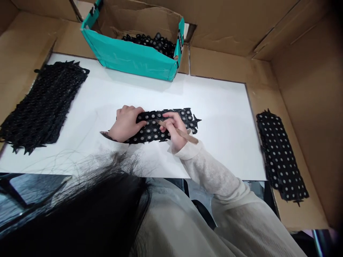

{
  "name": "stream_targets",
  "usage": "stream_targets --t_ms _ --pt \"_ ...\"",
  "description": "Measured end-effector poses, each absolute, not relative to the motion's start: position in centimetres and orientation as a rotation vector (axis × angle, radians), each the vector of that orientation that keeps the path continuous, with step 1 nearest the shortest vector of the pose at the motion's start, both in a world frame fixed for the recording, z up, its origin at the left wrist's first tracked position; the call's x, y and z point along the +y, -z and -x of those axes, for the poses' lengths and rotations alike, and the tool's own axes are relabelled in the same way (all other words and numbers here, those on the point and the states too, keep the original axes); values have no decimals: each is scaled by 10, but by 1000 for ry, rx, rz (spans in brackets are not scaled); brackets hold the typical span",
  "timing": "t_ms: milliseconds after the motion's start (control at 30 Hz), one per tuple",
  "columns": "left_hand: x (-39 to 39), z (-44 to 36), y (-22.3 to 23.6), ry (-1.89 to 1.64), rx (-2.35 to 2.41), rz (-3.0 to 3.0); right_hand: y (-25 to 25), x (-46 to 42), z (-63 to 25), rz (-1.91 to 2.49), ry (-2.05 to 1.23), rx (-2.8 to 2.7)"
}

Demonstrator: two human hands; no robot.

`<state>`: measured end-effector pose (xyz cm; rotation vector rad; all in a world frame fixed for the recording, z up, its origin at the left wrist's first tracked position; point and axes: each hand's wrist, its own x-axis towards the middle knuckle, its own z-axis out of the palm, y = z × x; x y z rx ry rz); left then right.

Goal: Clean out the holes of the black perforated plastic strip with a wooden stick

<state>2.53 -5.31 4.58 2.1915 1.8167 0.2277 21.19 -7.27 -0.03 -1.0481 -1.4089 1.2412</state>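
A black perforated strip (150,136) with rows of round cells, many with light grey centres, lies across the white board in front of me. At its right end is a star-shaped tip. My left hand (128,123) rests on the left part of the strip, thumb and fingers apart, pressing it to the board. A flat wooden stick (189,136) is gripped in my right hand (175,130) like a pen. The stick's tip touches or hovers over the cells near the strip's middle; which of these I cannot tell.
A teal-fronted cardboard box (134,59) with many small black round pieces (155,43) stands at the back. At left lies a thick stack of black perforated sheets (45,103). Black strips with grey dots (281,155) lie at right on cardboard. Cardboard walls (308,71) surround the white board (222,107).
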Motion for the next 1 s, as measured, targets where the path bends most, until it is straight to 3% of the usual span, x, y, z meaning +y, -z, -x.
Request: stream_targets --t_ms 133,367,700,1000 --pt "-76 -30 -45 -505 1963 -2287 -5 -68 -211 1058 -1297 -1384" --pt "-117 -33 -30 -588 1813 -2214 -13 -62 -215 1108 -1293 -1519" --pt "-114 -27 -20 -458 1985 -2126 -3 -68 -213 1125 -1044 -1648" --pt "-116 -32 -28 -451 2070 -2036 1 -67 -212 1083 -1165 -1603"
